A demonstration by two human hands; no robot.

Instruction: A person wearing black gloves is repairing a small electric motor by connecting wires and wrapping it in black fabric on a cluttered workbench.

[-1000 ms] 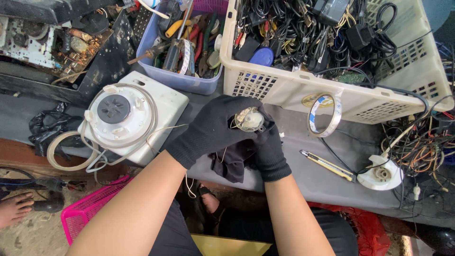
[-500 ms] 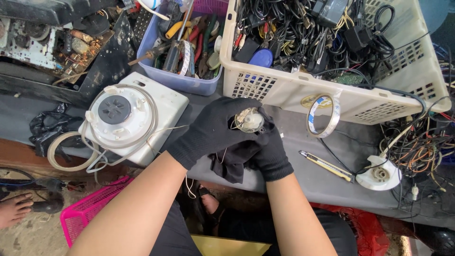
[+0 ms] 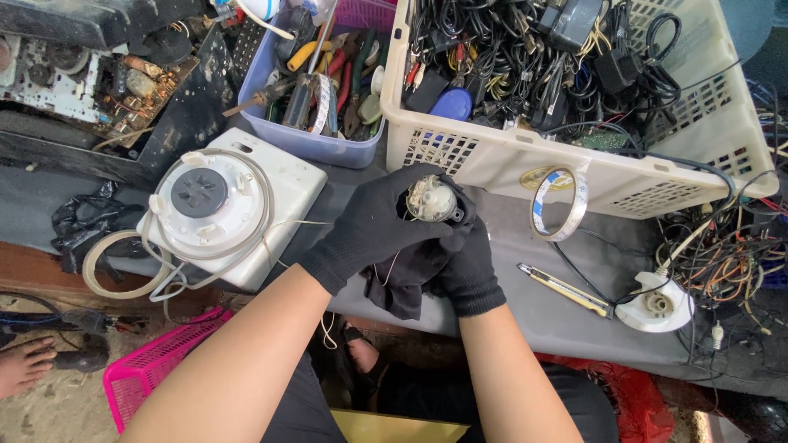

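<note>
Barely shifted since a moment ago, both gloved hands. Left of the small round motor (image 3: pixel 431 199): white appliance base (image 3: pixel 222 205). Left hand (image 3: pixel 377 226) wrapped around the motor; right hand (image 3: pixel 468 262) clasping it from below. Right of it: tape roll (image 3: pixel 561 205), utility knife (image 3: pixel 565 289).

Both bare forearms rise from the lower edge and converge at mid-frame, where the black-gloved left hand (image 3: pixel 369 228) curls its fingers in a closed grip from the left while the black-gloved right hand (image 3: pixel 469 267) cups beneath and just right of it, the two touching.
</note>
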